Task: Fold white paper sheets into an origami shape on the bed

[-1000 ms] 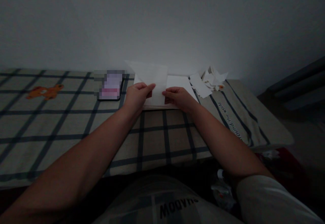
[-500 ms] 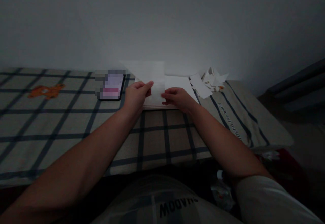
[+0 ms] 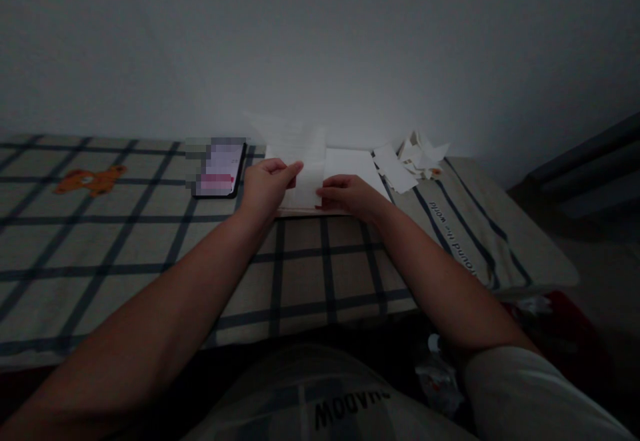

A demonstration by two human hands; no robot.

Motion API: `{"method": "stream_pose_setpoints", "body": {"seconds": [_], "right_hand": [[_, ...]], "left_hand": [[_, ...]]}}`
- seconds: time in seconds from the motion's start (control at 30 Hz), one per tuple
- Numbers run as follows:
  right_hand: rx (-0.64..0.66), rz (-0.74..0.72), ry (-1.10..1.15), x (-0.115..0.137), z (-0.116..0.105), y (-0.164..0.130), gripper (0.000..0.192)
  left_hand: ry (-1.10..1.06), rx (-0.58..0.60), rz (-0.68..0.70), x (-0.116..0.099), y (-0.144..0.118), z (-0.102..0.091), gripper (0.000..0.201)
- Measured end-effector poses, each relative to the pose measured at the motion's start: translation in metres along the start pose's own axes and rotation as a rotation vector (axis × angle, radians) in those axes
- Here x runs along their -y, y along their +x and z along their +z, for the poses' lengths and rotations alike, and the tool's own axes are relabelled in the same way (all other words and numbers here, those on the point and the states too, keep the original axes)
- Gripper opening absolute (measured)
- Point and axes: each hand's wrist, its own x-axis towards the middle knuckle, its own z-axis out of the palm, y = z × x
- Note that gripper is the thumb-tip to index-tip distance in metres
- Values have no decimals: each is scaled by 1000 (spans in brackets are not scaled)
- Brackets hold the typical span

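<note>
A white sheet of paper (image 3: 311, 174) stands partly raised between my hands, its upper part blurred against the wall. My left hand (image 3: 270, 184) pinches it at the left with thumb and fingers. At its lower right edge, the fingertips of my right hand (image 3: 347, 194) are closed on the paper. Beneath both hands lies a flat stack of white paper (image 3: 357, 164), or a pad; which one I cannot tell. To the right of it rest a loose white paper strip (image 3: 395, 169) and a small heap of folded paper pieces (image 3: 423, 154).
A phone (image 3: 223, 167) with a lit screen lies left of the paper. Further left is an orange bear-shaped figure (image 3: 90, 179) on the checked cloth (image 3: 310, 261). The wall (image 3: 320, 47) rises right behind. Below the right arm is a clear bottle with a white cap (image 3: 434, 343).
The upper part of the raised sheet has bent and shifted, and now looks blurred. My right fingers have moved slightly down and left along its edge. The left hand stays nearly still.
</note>
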Motion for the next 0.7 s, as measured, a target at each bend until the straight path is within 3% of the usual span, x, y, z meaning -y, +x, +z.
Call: {"method": "stream_pose_setpoints", "body": {"seconds": [0.1, 0.33, 0.7], "right_hand": [[-41, -64, -17, -1, -4, 2, 22], [-46, 2, 56, 4, -1, 1, 30], [-195, -149, 208, 1, -6, 8, 26]], "left_hand": [[2, 33, -19, -1, -2, 1, 33], [16, 88, -24, 3, 3, -1, 33], [113, 184, -65, -1, -3, -1, 33]]}}
